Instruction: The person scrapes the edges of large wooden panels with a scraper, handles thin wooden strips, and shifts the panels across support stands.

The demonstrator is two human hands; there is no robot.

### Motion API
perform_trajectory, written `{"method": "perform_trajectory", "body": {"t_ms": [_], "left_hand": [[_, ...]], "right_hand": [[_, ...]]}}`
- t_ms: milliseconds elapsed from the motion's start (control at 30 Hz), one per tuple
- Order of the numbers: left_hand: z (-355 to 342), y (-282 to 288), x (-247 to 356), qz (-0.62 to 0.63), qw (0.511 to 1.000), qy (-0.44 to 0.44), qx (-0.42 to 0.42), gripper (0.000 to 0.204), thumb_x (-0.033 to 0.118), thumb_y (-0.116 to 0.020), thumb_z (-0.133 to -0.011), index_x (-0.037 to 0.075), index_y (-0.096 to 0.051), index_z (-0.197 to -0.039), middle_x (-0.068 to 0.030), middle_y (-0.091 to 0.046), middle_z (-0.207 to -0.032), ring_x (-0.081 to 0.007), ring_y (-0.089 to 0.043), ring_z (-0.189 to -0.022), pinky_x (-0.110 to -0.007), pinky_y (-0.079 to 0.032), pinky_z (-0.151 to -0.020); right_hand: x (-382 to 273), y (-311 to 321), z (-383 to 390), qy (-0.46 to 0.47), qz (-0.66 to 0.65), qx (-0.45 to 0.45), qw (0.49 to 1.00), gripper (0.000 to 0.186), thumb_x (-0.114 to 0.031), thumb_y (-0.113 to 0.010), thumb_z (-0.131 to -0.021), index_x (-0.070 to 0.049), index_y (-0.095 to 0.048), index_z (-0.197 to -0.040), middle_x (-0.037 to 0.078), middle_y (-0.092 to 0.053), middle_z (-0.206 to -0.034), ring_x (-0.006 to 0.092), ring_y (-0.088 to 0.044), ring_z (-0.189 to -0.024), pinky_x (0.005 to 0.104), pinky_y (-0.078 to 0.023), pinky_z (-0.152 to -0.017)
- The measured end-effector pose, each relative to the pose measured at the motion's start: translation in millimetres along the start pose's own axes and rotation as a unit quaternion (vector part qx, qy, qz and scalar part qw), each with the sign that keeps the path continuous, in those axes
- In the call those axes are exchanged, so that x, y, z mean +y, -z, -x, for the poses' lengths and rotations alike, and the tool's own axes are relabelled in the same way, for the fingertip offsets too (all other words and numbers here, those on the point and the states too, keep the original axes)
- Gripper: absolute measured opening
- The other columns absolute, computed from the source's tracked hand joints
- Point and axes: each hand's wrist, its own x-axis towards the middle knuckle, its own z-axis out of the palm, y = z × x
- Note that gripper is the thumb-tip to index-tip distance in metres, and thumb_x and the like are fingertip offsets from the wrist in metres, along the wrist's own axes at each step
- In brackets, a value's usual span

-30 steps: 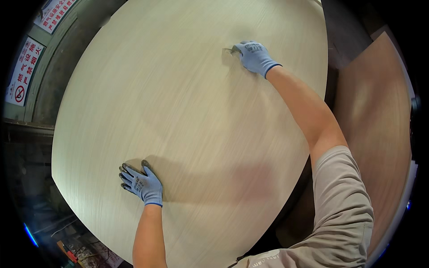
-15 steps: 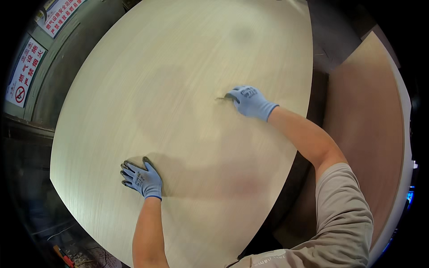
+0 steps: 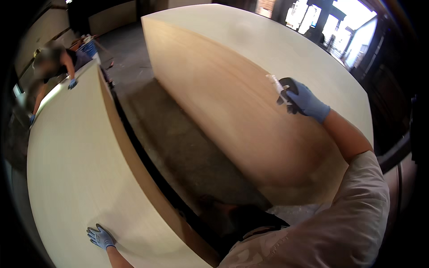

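My left hand (image 3: 101, 235), in a blue glove with dark fingertips, lies spread on a pale wood-grain board (image 3: 69, 156). My right hand (image 3: 299, 98), also gloved, is raised at the right with fingers closed around a small pale tool (image 3: 275, 87), whose exact kind I cannot make out. Behind it stands a second large block of pale panels (image 3: 210, 94), with a whitish top and warmer-toned long side; whether the hand touches it is unclear.
A co-worker (image 3: 56, 64) leans over the far end of the left board, gloved hands at its edge. Concrete floor (image 3: 165, 134) runs between both blocks. A blue container (image 3: 88, 47) stands behind the co-worker; bright openings (image 3: 330, 33) are at the upper right.
The view has swung toward the right-hand block, bringing the co-worker and floor into sight. My right hand has lifted from the left board with the tool; my left hand stays spread on it.
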Motion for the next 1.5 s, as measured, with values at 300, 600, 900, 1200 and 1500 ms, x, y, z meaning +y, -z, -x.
{"method": "perform_trajectory", "body": {"t_ms": [300,600,900,1200,1500], "left_hand": [[250,19,0,0.021,0.922,-0.256,0.289,0.056,0.038,-0.059,-0.089,-0.002,-0.049,-0.128,-0.0187,-0.055,-0.122,-0.0334,-0.055,-0.110,-0.044,-0.049,-0.085],[491,63,63,0.352,0.727,-0.437,-0.395,0.035,0.030,-0.052,-0.092,0.004,-0.061,-0.114,-0.0152,-0.065,-0.106,-0.0295,-0.061,-0.097,-0.036,-0.046,-0.089],[752,317,171,0.476,0.457,-0.737,-0.148,0.051,0.024,-0.062,-0.081,0.001,-0.051,-0.126,-0.0200,-0.050,-0.129,-0.0360,-0.045,-0.123,-0.042,-0.034,-0.105],[902,424,206,0.526,0.395,-0.753,0.001,0.047,0.028,-0.062,-0.078,0.009,-0.060,-0.121,-0.0116,-0.054,-0.127,-0.0374,-0.046,-0.122,-0.053,-0.029,-0.106],[921,440,203,0.639,0.347,-0.685,0.046,0.046,0.033,-0.040,-0.087,0.007,-0.067,-0.113,-0.0114,-0.059,-0.124,-0.0390,-0.044,-0.125,-0.060,-0.025,-0.106]], "right_hand": [[276,244,346,-0.092,-0.142,0.397,0.902,0.038,-0.005,-0.044,-0.089,-0.003,-0.046,-0.126,0.013,-0.066,-0.096,0.0124,-0.056,-0.054,0.0260,-0.048,-0.049],[315,213,385,0.008,-0.207,0.531,0.822,0.027,-0.006,-0.047,-0.091,-0.002,-0.054,-0.117,0.011,-0.068,-0.096,0.0122,-0.058,-0.060,0.0241,-0.046,-0.053],[361,280,368,0.083,-0.287,0.416,0.859,0.024,-0.007,-0.049,-0.094,0.001,-0.052,-0.116,0.013,-0.066,-0.098,0.0143,-0.060,-0.064,0.0259,-0.050,-0.059],[402,309,308,0.168,-0.290,0.398,0.854,0.019,-0.005,-0.048,-0.094,0.001,-0.049,-0.113,0.016,-0.061,-0.100,0.0205,-0.062,-0.080,0.0315,-0.052,-0.068],[359,329,307,0.131,-0.303,0.516,0.791,0.024,-0.017,-0.045,-0.096,0.001,-0.044,-0.112,0.016,-0.060,-0.093,0.0167,-0.054,-0.076,0.0305,-0.049,-0.070]]}}
